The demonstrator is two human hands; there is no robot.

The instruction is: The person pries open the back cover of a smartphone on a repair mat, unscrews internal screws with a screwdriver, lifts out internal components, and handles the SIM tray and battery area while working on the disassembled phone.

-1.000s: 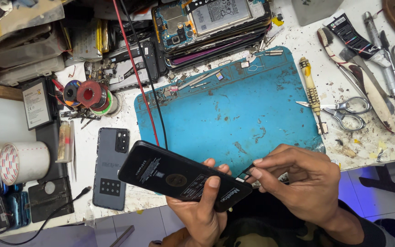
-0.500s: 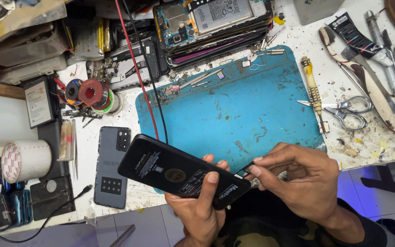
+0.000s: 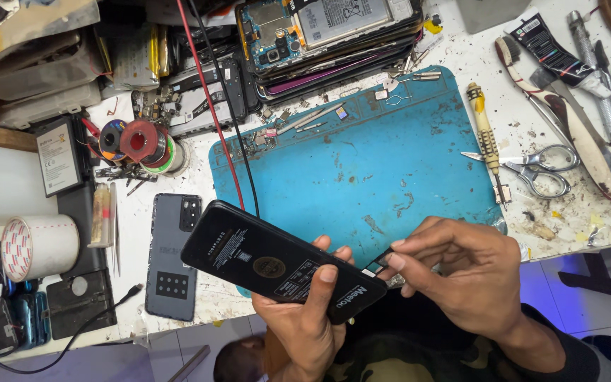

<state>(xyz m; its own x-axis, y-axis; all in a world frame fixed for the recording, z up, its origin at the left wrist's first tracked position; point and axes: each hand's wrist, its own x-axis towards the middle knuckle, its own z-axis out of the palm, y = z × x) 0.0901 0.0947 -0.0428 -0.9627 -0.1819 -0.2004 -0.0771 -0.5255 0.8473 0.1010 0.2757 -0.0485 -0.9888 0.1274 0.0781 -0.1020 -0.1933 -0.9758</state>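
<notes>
At the lower middle of the view, the left hand (image 3: pixel 304 318) has its fingers curled around a black phone (image 3: pixel 281 260), held face down and tilted, over the near edge of a blue work mat (image 3: pixel 390 163). The right hand (image 3: pixel 468 276), at the phone's 3 o'clock end, pinches a small tray (image 3: pixel 375 267) there between thumb and forefinger. Scissors (image 3: pixel 539 166) lie at 2 o'clock, a grey phone (image 3: pixel 172 258) at 9 o'clock.

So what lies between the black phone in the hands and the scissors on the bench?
In the head view, the blue work mat and a yellow-handled screwdriver lie between the black phone and the scissors.
</notes>
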